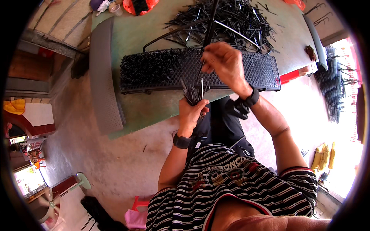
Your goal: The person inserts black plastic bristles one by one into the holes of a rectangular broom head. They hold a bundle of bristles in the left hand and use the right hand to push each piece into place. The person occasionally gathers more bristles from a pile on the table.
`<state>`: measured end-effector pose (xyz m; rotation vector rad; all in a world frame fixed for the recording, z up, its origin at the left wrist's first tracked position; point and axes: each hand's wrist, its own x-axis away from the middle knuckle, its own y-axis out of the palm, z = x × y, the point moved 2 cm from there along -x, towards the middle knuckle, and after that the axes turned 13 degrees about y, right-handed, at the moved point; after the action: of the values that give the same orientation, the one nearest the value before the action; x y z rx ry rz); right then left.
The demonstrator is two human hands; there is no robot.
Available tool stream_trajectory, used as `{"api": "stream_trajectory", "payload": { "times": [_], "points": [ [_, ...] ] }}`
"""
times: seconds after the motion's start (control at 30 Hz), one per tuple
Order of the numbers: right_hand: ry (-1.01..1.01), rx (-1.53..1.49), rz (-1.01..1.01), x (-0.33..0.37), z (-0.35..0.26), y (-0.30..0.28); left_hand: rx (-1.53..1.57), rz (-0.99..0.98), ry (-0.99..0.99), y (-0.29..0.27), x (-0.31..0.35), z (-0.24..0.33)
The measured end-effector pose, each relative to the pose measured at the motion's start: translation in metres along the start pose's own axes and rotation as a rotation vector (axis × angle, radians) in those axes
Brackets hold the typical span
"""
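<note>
My left hand (190, 111) is closed round a bundle of thin black rods (189, 91), just off the near edge of a long black perforated rack (262, 68). Higher up, over the middle of the rack, my right hand (225, 63) is curled with fingers pinched on what looks like one thin dark rod, slightly blurred. Densely packed black hooked pieces (148, 65) stand in the rack's left part, while bare holes show in its right part. A black frame (173, 32) rises from behind the rack.
A large heap of loose black strips (235, 23) lies beyond the rack on the green table (150, 109). Grey perforated sheets (102, 77) lie along the table's left edge. A red bag (140, 5) sits at the far left, and a small brown object (310, 53) at the right.
</note>
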<state>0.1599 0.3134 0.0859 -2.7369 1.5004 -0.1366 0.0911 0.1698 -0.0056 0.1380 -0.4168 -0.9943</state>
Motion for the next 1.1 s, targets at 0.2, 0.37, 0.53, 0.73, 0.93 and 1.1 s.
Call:
{"api": "stream_trajectory", "payload": {
  "times": [0.2, 0.37, 0.53, 0.73, 0.93, 1.1],
  "points": [
    [-0.318, 0.267, 0.226, -0.029, 0.021, -0.008, 0.204, 0.061, 0.012, -0.001, 0.000, 0.003],
    [-0.410, 0.411, 0.202, -0.044, 0.037, -0.005, 0.240, 0.100, 0.025, -0.007, 0.000, 0.004],
    [-0.499, 0.645, 0.167, -0.053, 0.041, -0.002, 0.274, 0.157, 0.015, -0.008, 0.002, 0.011],
    [-0.589, 1.032, 0.127, -0.062, 0.037, 0.002, 0.266, 0.175, 0.016, -0.009, 0.003, 0.016],
    [0.317, 0.457, -0.422, -0.004, 0.017, 0.009, 0.291, 0.202, 0.029, -0.013, 0.001, 0.013],
    [0.448, 0.311, -0.517, 0.012, 0.045, 0.008, 0.313, 0.091, 0.066, -0.005, 0.002, 0.020]
  ]
}}
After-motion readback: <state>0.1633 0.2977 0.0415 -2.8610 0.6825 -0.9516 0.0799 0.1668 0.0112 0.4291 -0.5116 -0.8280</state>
